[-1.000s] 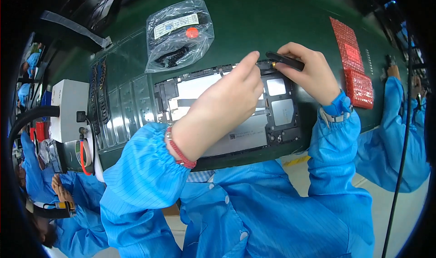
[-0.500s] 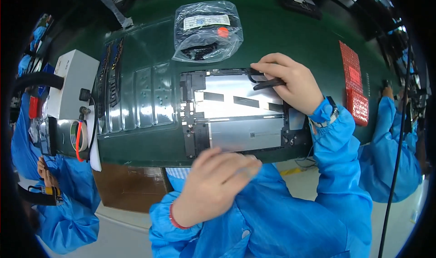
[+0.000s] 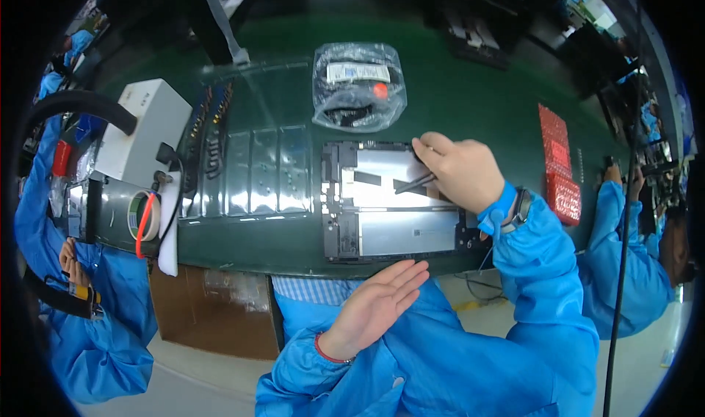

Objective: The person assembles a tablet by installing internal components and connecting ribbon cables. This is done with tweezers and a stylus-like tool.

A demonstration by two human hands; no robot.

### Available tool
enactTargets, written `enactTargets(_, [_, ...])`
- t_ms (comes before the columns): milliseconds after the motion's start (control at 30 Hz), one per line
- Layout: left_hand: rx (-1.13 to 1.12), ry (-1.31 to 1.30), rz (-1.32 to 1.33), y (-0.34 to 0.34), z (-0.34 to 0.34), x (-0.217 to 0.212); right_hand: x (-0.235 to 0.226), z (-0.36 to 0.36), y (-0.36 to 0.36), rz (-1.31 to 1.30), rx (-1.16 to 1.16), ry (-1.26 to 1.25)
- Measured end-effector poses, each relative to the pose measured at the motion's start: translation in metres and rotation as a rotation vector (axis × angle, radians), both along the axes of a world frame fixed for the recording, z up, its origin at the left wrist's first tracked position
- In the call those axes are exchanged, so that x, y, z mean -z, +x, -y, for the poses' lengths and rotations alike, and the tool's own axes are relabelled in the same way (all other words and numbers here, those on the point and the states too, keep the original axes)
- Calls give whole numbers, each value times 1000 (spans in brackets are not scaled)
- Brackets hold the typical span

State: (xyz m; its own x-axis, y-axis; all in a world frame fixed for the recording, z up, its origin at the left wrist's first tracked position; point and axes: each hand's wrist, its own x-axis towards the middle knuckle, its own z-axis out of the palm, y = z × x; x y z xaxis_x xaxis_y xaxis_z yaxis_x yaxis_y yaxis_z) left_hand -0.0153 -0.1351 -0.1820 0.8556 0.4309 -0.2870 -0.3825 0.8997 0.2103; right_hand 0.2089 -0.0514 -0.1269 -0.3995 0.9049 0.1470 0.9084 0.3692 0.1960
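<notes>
1 right hand [image 3: 468,172] clasping tweezer-like tool [image 3: 416,184], empty left hand [image 3: 376,301] outstretched, clear bag [image 3: 383,114] holding dark contents [image 3: 348,114]

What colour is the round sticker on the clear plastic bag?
The round sticker is orange-red; it shows best in the head view.

Device frame [image 3: 400,230] on the bench [image 3: 477,109], plastic bag [image 3: 360,98] behind, tray [image 3: 268,175] left, bubble wrap [image 3: 558,164] right.
</notes>
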Motion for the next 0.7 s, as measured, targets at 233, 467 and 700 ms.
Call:
enactTargets(233, [-23, -118, -19, 4, -1, 0, -9, 18, -10, -249, 134, -156])
enactTargets(467, [-69, 287, -137, 11, 13, -24, -19, 19, -8, -242, 127, -270])
enactTargets(700, [-556, 304, -106, 82, 11, -15, -28, 13, -8, -262, 118, -330])
